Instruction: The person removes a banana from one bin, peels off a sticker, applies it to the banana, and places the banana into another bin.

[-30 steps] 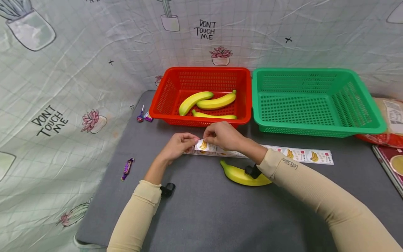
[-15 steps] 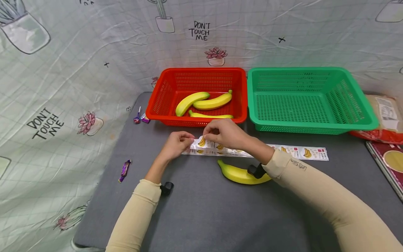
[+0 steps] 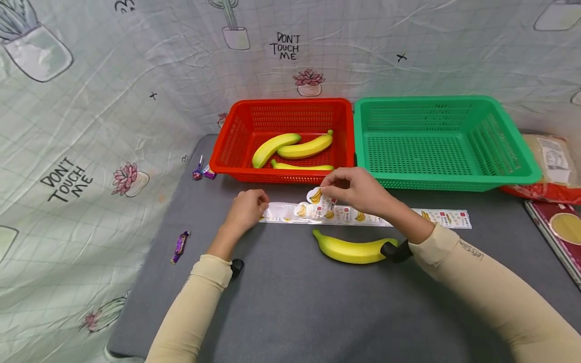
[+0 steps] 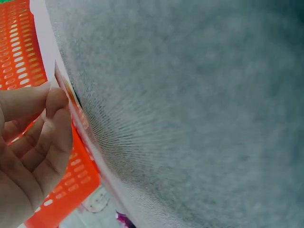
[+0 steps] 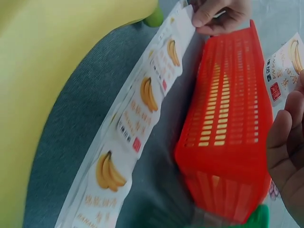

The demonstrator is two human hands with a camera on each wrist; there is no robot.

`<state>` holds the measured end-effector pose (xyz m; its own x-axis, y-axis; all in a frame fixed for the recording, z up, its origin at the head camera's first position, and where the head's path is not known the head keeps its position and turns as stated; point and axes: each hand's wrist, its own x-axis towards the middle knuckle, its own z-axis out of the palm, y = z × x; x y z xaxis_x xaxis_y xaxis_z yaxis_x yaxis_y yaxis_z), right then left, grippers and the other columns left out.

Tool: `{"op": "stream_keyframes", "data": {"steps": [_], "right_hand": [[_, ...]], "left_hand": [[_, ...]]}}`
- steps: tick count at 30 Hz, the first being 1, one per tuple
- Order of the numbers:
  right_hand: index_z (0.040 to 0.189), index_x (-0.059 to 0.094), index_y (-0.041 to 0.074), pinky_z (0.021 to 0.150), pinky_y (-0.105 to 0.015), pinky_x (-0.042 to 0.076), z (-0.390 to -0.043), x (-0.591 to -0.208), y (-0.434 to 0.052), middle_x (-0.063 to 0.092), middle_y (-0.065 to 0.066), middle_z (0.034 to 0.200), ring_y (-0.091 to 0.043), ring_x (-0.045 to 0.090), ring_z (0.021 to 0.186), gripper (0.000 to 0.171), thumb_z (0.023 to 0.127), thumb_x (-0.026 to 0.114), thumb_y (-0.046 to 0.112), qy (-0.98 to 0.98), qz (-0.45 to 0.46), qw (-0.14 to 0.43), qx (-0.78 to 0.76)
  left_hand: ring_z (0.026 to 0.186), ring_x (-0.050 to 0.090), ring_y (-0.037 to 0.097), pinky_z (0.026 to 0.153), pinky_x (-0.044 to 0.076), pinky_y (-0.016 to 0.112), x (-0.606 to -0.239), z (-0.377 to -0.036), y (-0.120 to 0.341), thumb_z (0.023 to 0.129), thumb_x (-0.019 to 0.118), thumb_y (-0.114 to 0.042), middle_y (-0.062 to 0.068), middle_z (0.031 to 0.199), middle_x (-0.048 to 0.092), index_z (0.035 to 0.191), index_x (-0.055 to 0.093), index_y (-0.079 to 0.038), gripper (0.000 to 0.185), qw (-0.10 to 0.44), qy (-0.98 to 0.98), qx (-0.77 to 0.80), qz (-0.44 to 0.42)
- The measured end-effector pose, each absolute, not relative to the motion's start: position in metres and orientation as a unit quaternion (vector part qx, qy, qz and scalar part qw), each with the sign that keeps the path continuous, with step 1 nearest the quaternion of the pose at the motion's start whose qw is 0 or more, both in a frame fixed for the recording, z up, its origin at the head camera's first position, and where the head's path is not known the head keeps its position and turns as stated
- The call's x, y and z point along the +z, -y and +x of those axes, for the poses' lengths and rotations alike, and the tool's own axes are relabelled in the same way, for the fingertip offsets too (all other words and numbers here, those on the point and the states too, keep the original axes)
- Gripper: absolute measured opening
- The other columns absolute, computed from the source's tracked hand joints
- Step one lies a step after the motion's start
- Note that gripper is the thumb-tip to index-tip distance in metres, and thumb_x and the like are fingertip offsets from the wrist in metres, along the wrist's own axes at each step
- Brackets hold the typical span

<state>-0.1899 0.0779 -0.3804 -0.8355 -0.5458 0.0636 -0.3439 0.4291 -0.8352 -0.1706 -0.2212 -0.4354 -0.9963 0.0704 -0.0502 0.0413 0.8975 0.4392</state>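
Observation:
A long sticker strip printed with bananas lies on the grey mat in front of two baskets. My left hand pinches its left end, low against the mat. My right hand holds a peeled banana sticker pinched just above the strip; the same sticker shows in the right wrist view. A yellow banana lies on the mat just in front of the strip, below my right wrist. The red basket holds three bananas.
The green basket stands empty to the right of the red one. A plastic food bag and a dark red book lie at the far right. Wrapped sweets lie on the mat's left side. Printed cloth hangs behind.
My right hand has peeled a sticker off the strip and lifted it up and to the right. My left hand has lowered the strip's end onto the mat.

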Motion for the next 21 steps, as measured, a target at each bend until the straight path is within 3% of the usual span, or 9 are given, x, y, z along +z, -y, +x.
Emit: {"op": "stream_keyframes", "data": {"steps": [12,17,21], "right_hand": [[0.102,0.075,0.011,0.076,-0.031,0.054,-0.186,-0.379,-0.095,0.074,-0.006,0.096,-0.023,0.066,0.085,0.012,0.097,0.071,0.022,-0.843,-0.242,0.117,-0.467],[0.102,0.075,0.009,0.075,-0.032,0.055,-0.185,-0.377,-0.103,0.074,-0.008,0.093,-0.027,0.068,0.084,0.012,0.097,0.071,0.020,-0.841,-0.236,0.115,-0.474],[0.102,0.075,0.008,0.072,-0.032,0.055,-0.184,-0.375,-0.107,0.074,-0.008,0.091,-0.024,0.069,0.080,0.012,0.097,0.071,0.018,-0.842,-0.231,0.112,-0.475]], "left_hand": [[0.072,0.060,0.023,0.070,0.049,0.040,-0.433,-0.169,0.220,0.095,0.068,-0.013,0.009,0.083,0.071,0.095,0.074,-0.007,0.008,0.044,-0.982,0.183,0.035],[0.078,0.061,0.025,0.072,0.052,0.043,-0.418,-0.169,0.211,0.099,0.064,-0.026,0.007,0.092,0.072,0.103,0.075,-0.013,0.018,0.008,-0.977,0.207,0.039],[0.085,0.060,0.024,0.079,0.050,0.039,-0.396,-0.166,0.186,0.102,0.061,-0.033,0.009,0.097,0.072,0.110,0.075,-0.009,0.029,-0.023,-0.942,0.323,0.087]]}}
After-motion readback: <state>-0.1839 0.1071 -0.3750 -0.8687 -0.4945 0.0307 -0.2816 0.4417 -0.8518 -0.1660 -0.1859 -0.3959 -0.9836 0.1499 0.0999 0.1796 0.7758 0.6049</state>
